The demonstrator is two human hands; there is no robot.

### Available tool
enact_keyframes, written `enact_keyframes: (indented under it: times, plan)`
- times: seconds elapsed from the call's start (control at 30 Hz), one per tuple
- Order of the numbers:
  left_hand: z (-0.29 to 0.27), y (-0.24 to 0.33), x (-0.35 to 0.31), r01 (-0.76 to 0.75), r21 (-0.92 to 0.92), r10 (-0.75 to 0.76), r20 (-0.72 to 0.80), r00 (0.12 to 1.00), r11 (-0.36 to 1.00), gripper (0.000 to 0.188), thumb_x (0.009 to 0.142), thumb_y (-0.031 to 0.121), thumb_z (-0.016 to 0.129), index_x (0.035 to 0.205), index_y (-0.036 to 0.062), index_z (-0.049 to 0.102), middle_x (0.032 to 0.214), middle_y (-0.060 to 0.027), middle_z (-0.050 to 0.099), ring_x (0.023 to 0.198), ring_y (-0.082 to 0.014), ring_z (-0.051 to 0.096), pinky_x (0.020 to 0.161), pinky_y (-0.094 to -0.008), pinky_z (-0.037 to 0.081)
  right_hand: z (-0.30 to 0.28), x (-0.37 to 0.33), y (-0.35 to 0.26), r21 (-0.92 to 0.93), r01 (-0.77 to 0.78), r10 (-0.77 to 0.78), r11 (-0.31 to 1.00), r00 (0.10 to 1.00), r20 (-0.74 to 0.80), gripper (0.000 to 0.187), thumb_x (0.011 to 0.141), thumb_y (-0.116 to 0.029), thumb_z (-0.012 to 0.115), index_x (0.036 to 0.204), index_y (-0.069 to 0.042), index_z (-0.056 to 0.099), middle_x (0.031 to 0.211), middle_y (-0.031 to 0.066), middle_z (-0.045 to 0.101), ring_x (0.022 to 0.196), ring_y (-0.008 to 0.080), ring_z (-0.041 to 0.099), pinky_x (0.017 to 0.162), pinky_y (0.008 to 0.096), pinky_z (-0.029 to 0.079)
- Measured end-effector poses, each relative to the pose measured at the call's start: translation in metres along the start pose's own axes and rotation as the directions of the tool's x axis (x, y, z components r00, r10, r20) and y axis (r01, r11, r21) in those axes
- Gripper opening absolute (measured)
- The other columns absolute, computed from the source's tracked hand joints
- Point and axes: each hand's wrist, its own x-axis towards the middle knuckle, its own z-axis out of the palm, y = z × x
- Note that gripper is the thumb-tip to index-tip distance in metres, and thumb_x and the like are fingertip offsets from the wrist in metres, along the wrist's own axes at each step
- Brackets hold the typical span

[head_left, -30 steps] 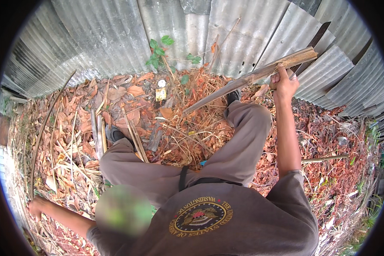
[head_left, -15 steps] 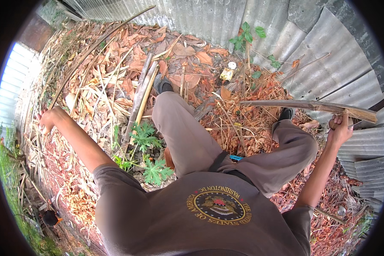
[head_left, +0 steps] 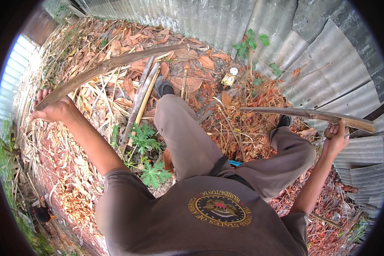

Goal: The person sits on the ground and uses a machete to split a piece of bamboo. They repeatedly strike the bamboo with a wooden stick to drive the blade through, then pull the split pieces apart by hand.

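My left hand (head_left: 53, 105) is closed around the near end of a long wooden slat (head_left: 102, 67). The slat slants up and to the right over the dry leaves, broad face showing. Out at the right, my right hand (head_left: 336, 138) is closed round the brown handle of a dark-bladed machete (head_left: 377, 112). The blade points away to the right, partly behind a second wooden strip (head_left: 303, 112). My right fingers also grip this strip near its thick end. It reaches left above my shoe, roughly level.
Two poles (head_left: 141, 98) lie on leaf litter beside my leg, near a green leafy plant (head_left: 145, 138). Corrugated metal sheets (head_left: 213, 27) wall the far and right sides. A yellowish scrap (head_left: 228, 80) and a climbing plant (head_left: 249, 42) are near the wall. Something blue (head_left: 235, 163) lies between my legs.
The slat in my left hand has turned from edge-on to broad side, and its far end has swung down and right. My left hand has shifted slightly upward. My right hand has barely moved.
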Motion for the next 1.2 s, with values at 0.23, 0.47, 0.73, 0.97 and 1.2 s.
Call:
enact_keyframes:
  times: [0.23,0.47,0.73,0.97,1.2]
  plan:
    - [0.056,0.002,-0.063,0.247,-0.191,-0.202,0.227,0.953,0.95,0.067,0.083,0.08,0.027,0.094,0.0162,0.044,0.076,-0.0091,0.056,0.063,-0.0195,0.056,0.055,-0.0323,0.05,0.02,-0.019,-0.006,-0.025,0.008,-0.008,1.0,1.0,0.006,0.016,0.094,-0.004,0.059,0.079,-0.005,0.051,0.061,-0.0008,0.043,0.055,0.0106,0.04,0.06,0.0313,0.042]
    - [0.142,-0.002,-0.178,0.59,-0.145,-0.398,0.61,0.686,0.794,0.087,0.079,0.084,0.021,0.097,0.006,0.054,0.07,-0.0184,0.064,0.047,-0.0253,0.059,0.046,-0.035,0.053,0.036,-0.032,-0.013,0.054,0.106,-0.108,0.993,0.994,0.035,0.011,0.091,-0.004,0.063,0.083,-0.003,0.056,0.059,-0.0008,0.047,0.051,0.0089,0.041,0.052,0.0276,0.04]
    - [0.173,0.022,-0.248,0.747,-0.055,-0.432,0.786,0.441,0.662,0.094,0.078,0.086,0.014,0.095,0.0027,0.054,0.066,-0.0173,0.062,0.05,-0.0276,0.061,0.05,-0.0387,0.055,0.092,-0.026,-0.079,0.139,0.275,-0.283,0.951,0.958,0.04,0.009,0.089,-0.003,0.066,0.082,-0.002,0.06,0.062,-0.0011,0.051,0.052,0.0065,0.044,0.049,0.0231,0.037]
    - [0.188,0.01,-0.3,0.716,0.184,-0.511,0.816,0.271,0.673,0.09,0.08,0.085,0.013,0.081,0.004,0.053,0.062,-0.0144,0.059,0.052,-0.0263,0.058,0.052,-0.0379,0.052,0.072,-0.014,-0.104,-0.049,0.275,-0.276,0.96,0.961,-0.007,0.012,0.089,-0.005,0.068,0.081,-0.005,0.059,0.059,-0.0029,0.047,0.05,0.0071,0.042,0.052,0.0265,0.04]
    - [0.23,0.012,-0.358,0.842,0.158,-0.477,0.869,0.129,0.516,0.1,0.079,0.086,0.004,0.078,0.0026,0.058,0.064,-0.0127,0.06,0.053,-0.0231,0.059,0.054,-0.0357,0.052,0.022,0.027,-0.047,-0.502,0.01,0.005,0.865,1.0,0.029,0.029,0.088,-0.025,0.073,0.1,-0.002,0.06,0.056,-0.0036,0.046,0.042,0.0057,0.04,0.037,0.023,0.025]
